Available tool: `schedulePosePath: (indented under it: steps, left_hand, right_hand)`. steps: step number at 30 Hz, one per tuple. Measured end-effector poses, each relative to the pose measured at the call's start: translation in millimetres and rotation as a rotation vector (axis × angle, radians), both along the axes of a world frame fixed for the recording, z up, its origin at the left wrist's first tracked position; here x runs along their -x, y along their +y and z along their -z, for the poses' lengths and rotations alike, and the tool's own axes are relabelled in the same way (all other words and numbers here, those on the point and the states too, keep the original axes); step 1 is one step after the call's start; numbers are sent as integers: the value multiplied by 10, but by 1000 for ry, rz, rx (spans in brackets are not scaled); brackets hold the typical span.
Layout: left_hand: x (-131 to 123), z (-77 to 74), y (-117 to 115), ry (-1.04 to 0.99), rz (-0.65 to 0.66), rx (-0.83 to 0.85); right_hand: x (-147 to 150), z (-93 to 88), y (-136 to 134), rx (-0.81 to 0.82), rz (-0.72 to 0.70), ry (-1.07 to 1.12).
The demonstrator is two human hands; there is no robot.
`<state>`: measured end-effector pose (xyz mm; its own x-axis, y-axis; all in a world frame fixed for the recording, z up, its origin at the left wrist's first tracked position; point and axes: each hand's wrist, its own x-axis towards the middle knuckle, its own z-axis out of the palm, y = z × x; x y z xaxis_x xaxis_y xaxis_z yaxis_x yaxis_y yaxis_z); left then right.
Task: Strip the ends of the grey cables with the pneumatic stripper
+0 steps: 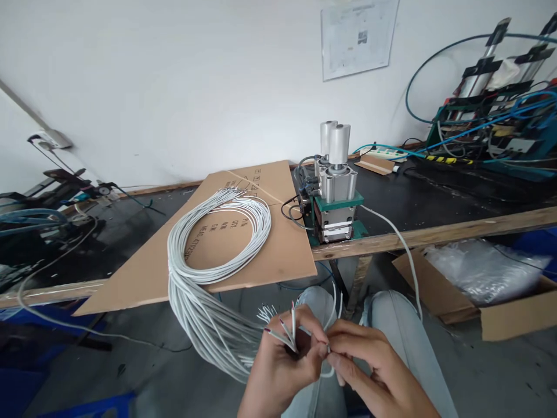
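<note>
A thick bundle of white cables (209, 244) lies looped on a flat sheet of cardboard (278, 255) and hangs off the bench edge down toward my lap. My left hand (282, 363) is closed around several stripped cable ends that fan out above its fingers. My right hand (369, 366) pinches the tip of one white cable close against my left thumb. That single cable curves up past my knee to the small pneumatic machine (335, 191) with a green plate at the bench edge.
A black bench with a wooden front rail (435, 235) runs across the view. A cardboard box with clear plastic bags (483, 284) sits on the floor at right. Larger machinery with blue hoses (496, 122) stands at the far right; more equipment is at left.
</note>
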<state>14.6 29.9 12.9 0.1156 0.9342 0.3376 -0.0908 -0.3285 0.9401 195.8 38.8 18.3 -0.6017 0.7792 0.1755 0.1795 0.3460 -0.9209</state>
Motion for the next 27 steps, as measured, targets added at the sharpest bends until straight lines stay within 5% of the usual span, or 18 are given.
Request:
schedulePosePath:
  steps: [12, 21, 27]
  left_hand:
    - [-14, -58, -16, 139, -40, -114]
    - [-129, 329, -15, -470, 218, 112]
    - [-235, 455, -77, -574, 174, 114]
  right_hand:
    - [59, 72, -58, -194, 41, -1]
    - [159, 384, 24, 182, -58, 397]
    - [184, 485, 68, 239, -93, 482]
